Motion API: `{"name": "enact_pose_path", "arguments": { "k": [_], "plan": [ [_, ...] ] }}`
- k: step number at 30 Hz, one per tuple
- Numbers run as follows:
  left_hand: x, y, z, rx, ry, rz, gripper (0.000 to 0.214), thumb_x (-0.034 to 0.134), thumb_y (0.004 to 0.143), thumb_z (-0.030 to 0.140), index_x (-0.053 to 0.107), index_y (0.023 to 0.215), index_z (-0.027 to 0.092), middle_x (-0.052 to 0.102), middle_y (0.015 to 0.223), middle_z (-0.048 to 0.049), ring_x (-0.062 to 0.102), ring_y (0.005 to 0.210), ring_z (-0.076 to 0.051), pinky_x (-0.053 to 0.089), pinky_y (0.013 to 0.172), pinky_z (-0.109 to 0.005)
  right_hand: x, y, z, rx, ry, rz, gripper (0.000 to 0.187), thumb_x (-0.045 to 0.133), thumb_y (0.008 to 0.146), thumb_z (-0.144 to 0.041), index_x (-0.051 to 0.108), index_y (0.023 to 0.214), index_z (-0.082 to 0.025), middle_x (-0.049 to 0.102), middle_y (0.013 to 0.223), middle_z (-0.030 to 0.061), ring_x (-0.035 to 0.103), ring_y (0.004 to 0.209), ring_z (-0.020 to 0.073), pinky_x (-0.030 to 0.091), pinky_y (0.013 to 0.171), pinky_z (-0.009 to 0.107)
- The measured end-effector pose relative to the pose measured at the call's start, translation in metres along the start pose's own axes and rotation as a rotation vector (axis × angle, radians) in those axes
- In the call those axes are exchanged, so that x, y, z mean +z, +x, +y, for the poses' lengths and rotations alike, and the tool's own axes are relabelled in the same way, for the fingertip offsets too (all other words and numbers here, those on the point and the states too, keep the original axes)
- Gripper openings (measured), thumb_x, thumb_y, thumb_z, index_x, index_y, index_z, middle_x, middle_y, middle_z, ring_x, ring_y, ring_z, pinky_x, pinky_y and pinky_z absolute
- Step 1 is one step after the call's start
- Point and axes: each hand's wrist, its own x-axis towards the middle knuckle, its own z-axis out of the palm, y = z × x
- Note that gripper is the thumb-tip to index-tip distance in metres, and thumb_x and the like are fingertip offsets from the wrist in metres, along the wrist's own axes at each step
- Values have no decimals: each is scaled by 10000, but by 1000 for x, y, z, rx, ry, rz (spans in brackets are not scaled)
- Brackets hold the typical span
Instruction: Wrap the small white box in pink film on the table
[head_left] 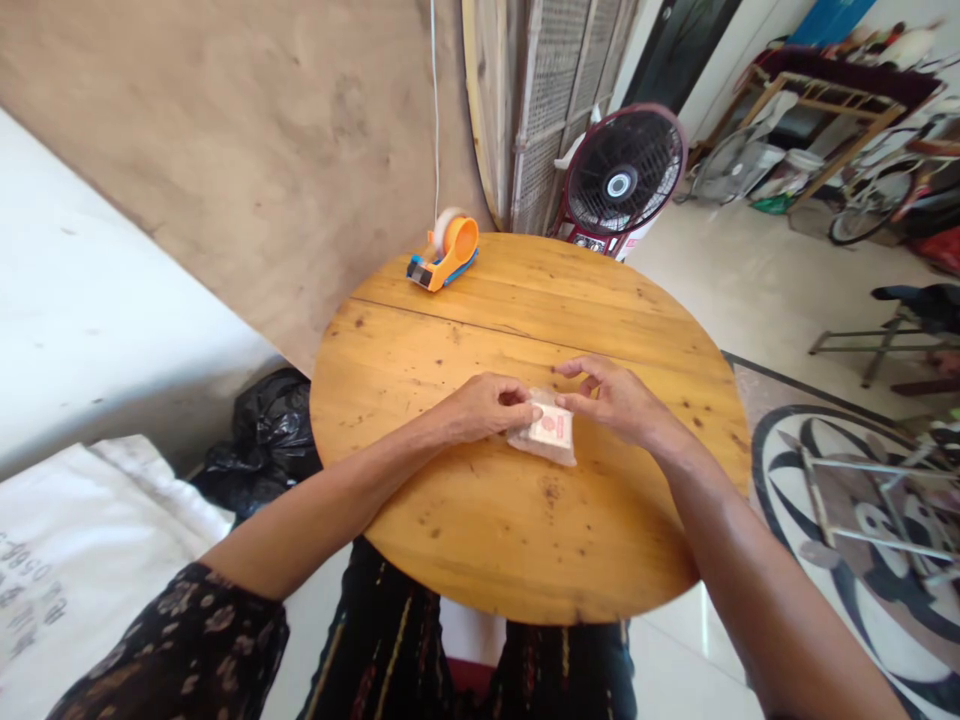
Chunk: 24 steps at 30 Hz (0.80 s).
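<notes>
A small flat white packet (pixel 552 428) with red print lies on the round wooden table (pixel 480 530), with what looks like clear plastic around it. My left hand (pixel 489 407) is closed at the packet's left edge, its thumb resting on the top. On the other side, my right hand (pixel 613 400) has its thumb and fingers apart. The right thumb tip is at the packet's upper right corner; whether it touches is hard to tell. An orange and blue tape dispenser (pixel 454 250) with a roll of tape stands near the table's far edge.
Beyond the table stands a dark red fan (pixel 624 180). Black plastic bags (pixel 274 430) and a white printed sack (pixel 97 540) are at the left. A wooden panel (pixel 300 130) rises behind. A metal frame (pixel 877 500) and a bicycle (pixel 874 195) are at the right.
</notes>
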Motion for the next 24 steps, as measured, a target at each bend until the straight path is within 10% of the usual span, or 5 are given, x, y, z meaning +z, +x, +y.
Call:
{"name": "enact_pose_path", "arguments": {
  "k": [5,24],
  "plan": [
    [-2,0,2,1,52,-13,253,571,799,388,658,811,150,581,651,18,491,556,-86,337,505,-197,13,8,3,-15,38,11,256,650,750,-378,694,919,-191,609,692,6,523,597,138,384,564,265],
    [0,2,-3,-54,30,-60,295,595,774,385,635,961,160,545,597,48,503,463,-79,372,458,-195,19,10,9,-44,228,157,214,593,789,-366,669,766,-168,671,733,31,571,652,147,458,648,282]
  ]
}}
